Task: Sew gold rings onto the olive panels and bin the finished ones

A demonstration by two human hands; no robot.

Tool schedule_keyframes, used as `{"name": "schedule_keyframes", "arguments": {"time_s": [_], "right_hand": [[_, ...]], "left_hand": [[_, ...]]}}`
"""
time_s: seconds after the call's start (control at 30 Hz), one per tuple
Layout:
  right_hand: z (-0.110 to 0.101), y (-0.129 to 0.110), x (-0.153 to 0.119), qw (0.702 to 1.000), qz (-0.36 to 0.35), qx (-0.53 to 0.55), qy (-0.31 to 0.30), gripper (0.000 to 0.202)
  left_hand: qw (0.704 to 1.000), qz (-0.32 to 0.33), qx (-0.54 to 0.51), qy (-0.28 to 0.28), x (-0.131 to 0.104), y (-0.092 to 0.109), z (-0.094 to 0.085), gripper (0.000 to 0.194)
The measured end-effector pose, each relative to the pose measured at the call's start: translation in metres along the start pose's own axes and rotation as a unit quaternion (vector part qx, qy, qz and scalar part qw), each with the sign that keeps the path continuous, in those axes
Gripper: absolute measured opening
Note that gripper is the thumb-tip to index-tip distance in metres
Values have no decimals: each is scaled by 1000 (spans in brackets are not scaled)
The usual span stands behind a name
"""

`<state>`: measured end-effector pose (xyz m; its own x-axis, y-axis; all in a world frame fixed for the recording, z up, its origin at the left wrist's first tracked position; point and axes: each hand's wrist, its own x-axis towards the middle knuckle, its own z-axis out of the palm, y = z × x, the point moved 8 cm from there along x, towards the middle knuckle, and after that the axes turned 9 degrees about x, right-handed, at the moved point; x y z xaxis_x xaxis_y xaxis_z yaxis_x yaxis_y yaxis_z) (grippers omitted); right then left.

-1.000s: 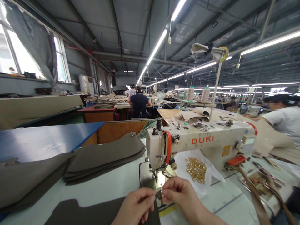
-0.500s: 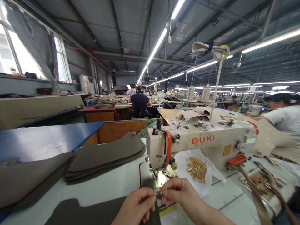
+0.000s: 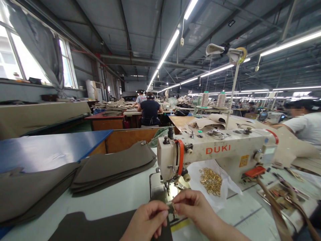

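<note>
Just in front of the sewing machine's needle, my left hand (image 3: 150, 217) and my right hand (image 3: 193, 207) meet with their fingertips pinched together. Between them shows a small gold metal fitting (image 3: 175, 209), held by my right fingers. What my left fingertips pinch is too small to make out; it may be a narrow strip joined to the fitting. Under my left hand lies a dark olive fabric panel (image 3: 92, 227), which reaches up to the machine bed. The white sewing machine (image 3: 195, 150) stands behind my hands, its lamp lighting the needle area.
Gold fittings (image 3: 211, 180) lie heaped on a white plastic sheet (image 3: 232, 185) right of the needle. Stacked dark panels (image 3: 112, 164) lie at left. A tray of small parts (image 3: 278, 194) and hanging straps (image 3: 273, 211) are at right. Co-workers sit ahead and at right.
My hands stay nearly in place. The gold fitting between my fingertips has turned slightly, and the whole view has shifted a little.
</note>
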<state>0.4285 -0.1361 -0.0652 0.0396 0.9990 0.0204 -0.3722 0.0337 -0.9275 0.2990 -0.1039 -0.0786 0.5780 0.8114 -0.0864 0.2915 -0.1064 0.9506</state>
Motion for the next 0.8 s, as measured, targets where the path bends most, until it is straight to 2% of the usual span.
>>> {"name": "schedule_keyframes", "arguments": {"time_s": [0.07, 0.13, 0.2, 0.3, 0.4, 0.5, 0.67, 0.8], "right_hand": [[0, -3, 0, 998, -43, -47, 8, 20], [3, -2, -1, 996, -50, -78, 9, 14], [8, 2, -1, 996, -30, -78, -3, 15], [19, 12, 2, 998, 31, -20, -42, 30], [23, 19, 6, 994, 86, 14, -60, 43], [20, 21, 10, 993, 106, 7, -56, 47], [18, 23, 15, 995, 76, 21, -62, 44], [19, 26, 15, 996, 58, 25, -59, 43]], "left_hand": [[1000, -5, 4, 1, 1, -1, 0, 38], [1000, -1, 7, 0, 1, 0, 2, 35], [1000, 10, 5, 2, 0, 2, 3, 30], [1000, 20, -5, 13, -3, 5, 3, 25], [999, 20, -17, 28, -4, 8, 0, 30], [999, 12, -36, 35, -5, 11, -7, 38], [985, -62, -150, 54, -2, -7, -16, 48], [984, -65, -164, 19, 4, -17, -10, 44]]}}
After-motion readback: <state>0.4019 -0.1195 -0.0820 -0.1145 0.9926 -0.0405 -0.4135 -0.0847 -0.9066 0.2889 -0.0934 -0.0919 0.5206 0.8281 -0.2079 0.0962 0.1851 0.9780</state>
